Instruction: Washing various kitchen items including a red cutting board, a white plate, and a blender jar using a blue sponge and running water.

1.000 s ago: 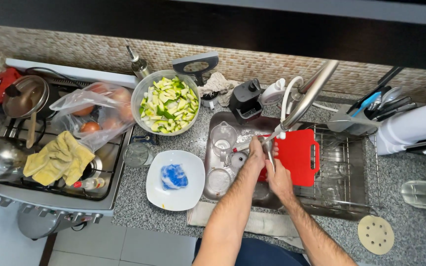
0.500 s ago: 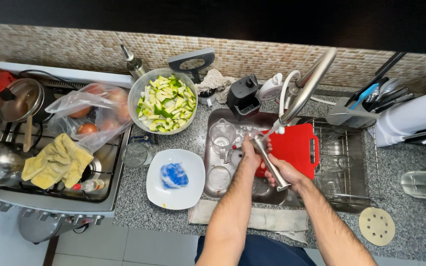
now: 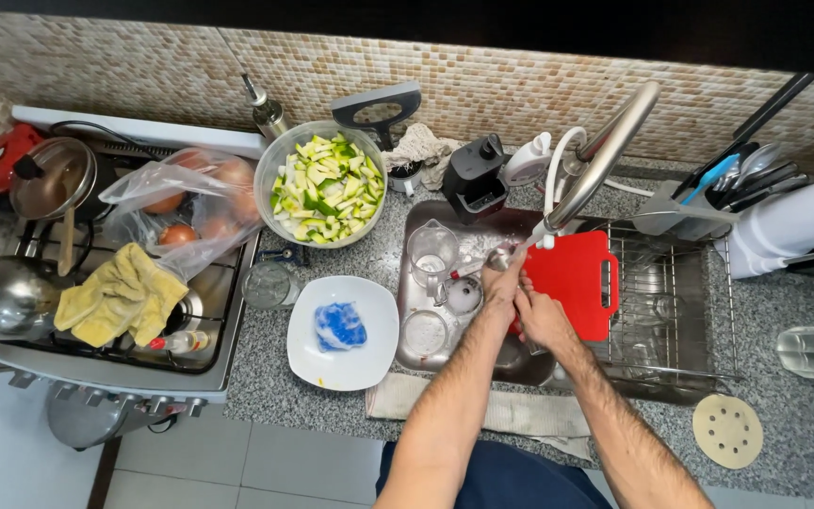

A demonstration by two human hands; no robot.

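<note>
On stove at far left: yellow cloth (image 3: 120,297). Right of it, white plate (image 3: 344,332) bore blue sponge (image 3: 339,325). Over sink (image 3: 416,344), your left hand (image 3: 504,283) closed around utensil (image 3: 492,261) under faucet (image 3: 605,160); your right hand (image 3: 544,319) touched it, grip unclear. Red cutting board (image 3: 577,283) just beyond.

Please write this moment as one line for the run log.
left hand: holds metal utensil under faucet | right hand: beside left, over sink | red cutting board: behind hands

Red cutting board (image 3: 572,283), blue-white sponge (image 3: 339,325) on white plate (image 3: 374,353), yellow cloth (image 3: 120,294).
</note>
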